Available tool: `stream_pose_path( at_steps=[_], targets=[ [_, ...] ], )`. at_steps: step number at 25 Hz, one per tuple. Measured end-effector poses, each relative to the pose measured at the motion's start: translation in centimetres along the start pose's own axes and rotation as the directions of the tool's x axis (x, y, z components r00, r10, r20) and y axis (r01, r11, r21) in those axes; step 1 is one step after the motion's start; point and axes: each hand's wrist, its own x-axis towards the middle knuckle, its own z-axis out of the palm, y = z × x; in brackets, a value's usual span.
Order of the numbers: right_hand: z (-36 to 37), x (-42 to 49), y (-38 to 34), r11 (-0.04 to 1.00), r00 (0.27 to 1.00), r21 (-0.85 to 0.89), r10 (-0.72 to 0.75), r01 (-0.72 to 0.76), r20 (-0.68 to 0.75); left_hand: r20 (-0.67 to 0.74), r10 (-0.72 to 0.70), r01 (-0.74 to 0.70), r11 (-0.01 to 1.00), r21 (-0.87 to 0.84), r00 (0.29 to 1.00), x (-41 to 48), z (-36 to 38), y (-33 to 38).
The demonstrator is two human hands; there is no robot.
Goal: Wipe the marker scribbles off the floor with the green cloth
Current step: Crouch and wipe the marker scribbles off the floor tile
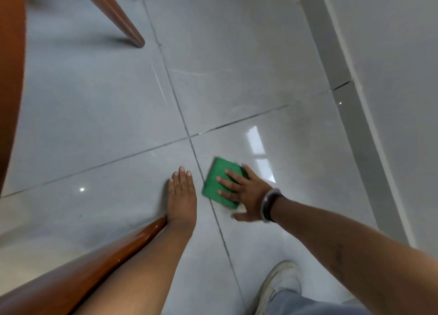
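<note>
A folded green cloth [216, 178] lies flat on the grey tiled floor [237, 54], just right of a grout line. My right hand [246, 194] presses down on it with fingers spread, palm over its near right part. My left hand [182, 192] rests flat on the tile to the left of the grout line, fingers together and holding nothing. A faint thin dark mark [183, 81] shows on the far tile; no bold scribbles are visible around the cloth.
A wooden chair leg [118, 14] stands at the upper left, and another leg [102, 262] runs along my left forearm. A grey baseboard and wall [355, 115] border the right. My white shoe [279, 284] is at the bottom.
</note>
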Motion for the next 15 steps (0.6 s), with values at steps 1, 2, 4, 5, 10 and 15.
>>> stream_pose_path(
  at_steps=[1,2,4,5,10,15],
  targets=[
    [0.7,-1.3,0.9,0.999,0.999,-0.022,-0.049,0.049,-0.001,-0.005,0.001,-0.001,1.0,0.013,1.0,0.1,0.1,0.0],
    [0.8,-1.0,2.2,0.999,0.999,-0.035,-0.019,0.018,-0.041,-0.012,-0.001,0.002,1.0,0.03,1.0,0.2,0.2,0.1],
    [-1.5,2.7,4.7,0.984,0.979,0.031,0.18,-0.178,-0.101,-0.027,0.003,-0.002,0.998,0.059,1.0,0.6,0.1,0.7],
    [-3.2,5.0,5.1,0.953,0.948,0.118,0.292,-0.278,-0.13,-0.024,0.011,-0.009,0.997,0.081,1.0,0.4,-0.3,1.1],
    [-2.7,5.2,2.0,0.942,0.94,0.134,0.323,-0.308,-0.11,-0.031,0.026,-0.02,0.985,0.173,0.999,0.7,-0.5,1.2],
    [4.0,-2.7,-0.2,0.992,0.991,-0.04,0.118,-0.121,-0.067,-0.013,0.02,-0.016,0.974,0.224,1.0,0.8,-0.3,1.2]
  ],
)
